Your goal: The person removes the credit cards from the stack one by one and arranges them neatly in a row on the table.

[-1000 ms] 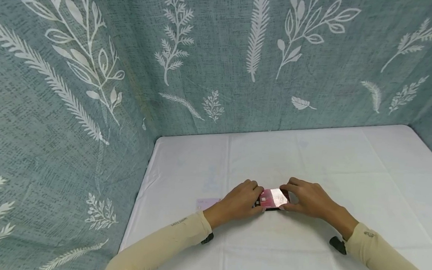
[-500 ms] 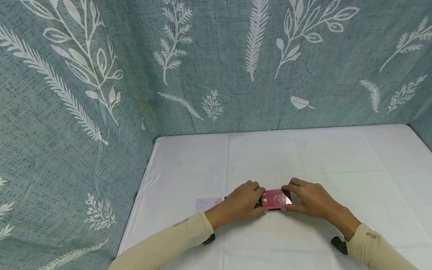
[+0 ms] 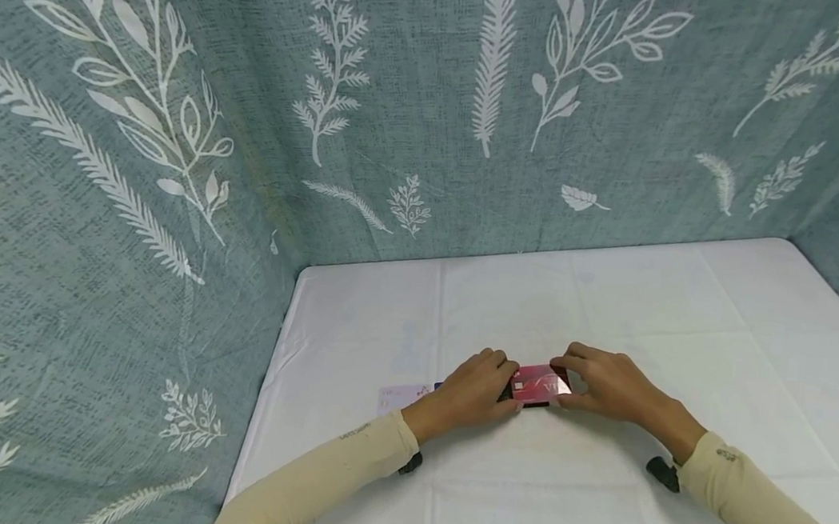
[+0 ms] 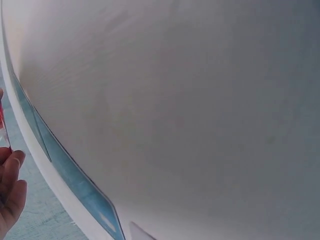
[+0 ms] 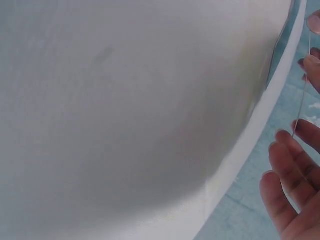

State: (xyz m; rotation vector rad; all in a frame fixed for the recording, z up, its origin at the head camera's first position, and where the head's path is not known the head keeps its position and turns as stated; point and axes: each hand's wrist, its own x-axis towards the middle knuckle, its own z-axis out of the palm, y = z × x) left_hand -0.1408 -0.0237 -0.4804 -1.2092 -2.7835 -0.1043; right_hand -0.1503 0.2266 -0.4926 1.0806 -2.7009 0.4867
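A shiny red plastic card with a chip and faint lettering is held just over the table's middle in the head view. My left hand pinches its left end, thumb at the near edge and fingers at the far edge. My right hand grips its right end the same way. Dark material shows beneath and beside the red card, mostly hidden by the left hand. In the right wrist view the card appears edge-on as a thin line between fingertips.
A pale lavender card with red marks lies left of the left hand. A blue edge peeks out beside it; blue cards lie on the white-covered table in the left wrist view. Patterned green curtain stands behind and at the left.
Glare on the red card has shrunk, so its lettering shows more. Both hands have shifted very slightly right in the view, still holding the card. More of the lavender card shows.
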